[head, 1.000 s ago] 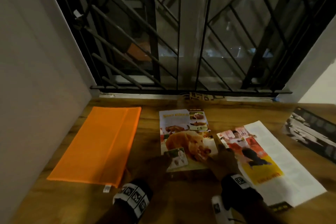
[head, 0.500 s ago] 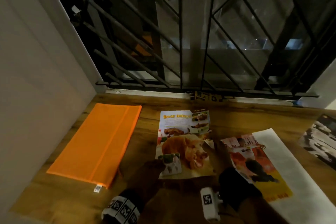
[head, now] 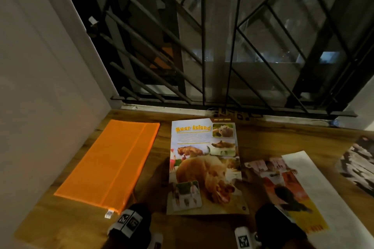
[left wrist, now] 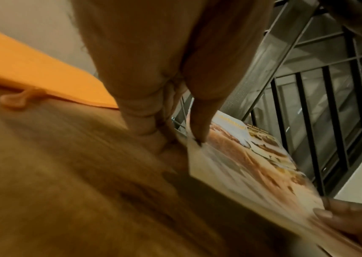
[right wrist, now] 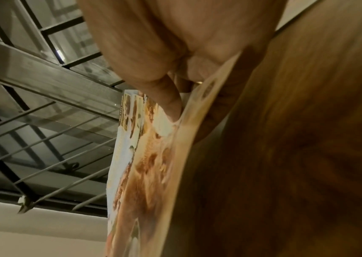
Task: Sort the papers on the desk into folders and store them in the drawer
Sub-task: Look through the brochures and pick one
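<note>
Both hands have slid back to the glossy boar-picture magazine page's (head: 204, 168) side edges; left hand (left wrist: 153, 97) & right hand (right wrist: 171, 69) pinch it, lifting off the wooden worktop (head: 192, 232). Sorting step, I reckon; next needs carrying it left to the flat orange fabric folder (head: 109, 161).

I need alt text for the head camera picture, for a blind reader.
Two hands hold the Boar Island page by its side edges above a wooden desk. An orange folder lies to its left, and more printed pages to its right.
</note>
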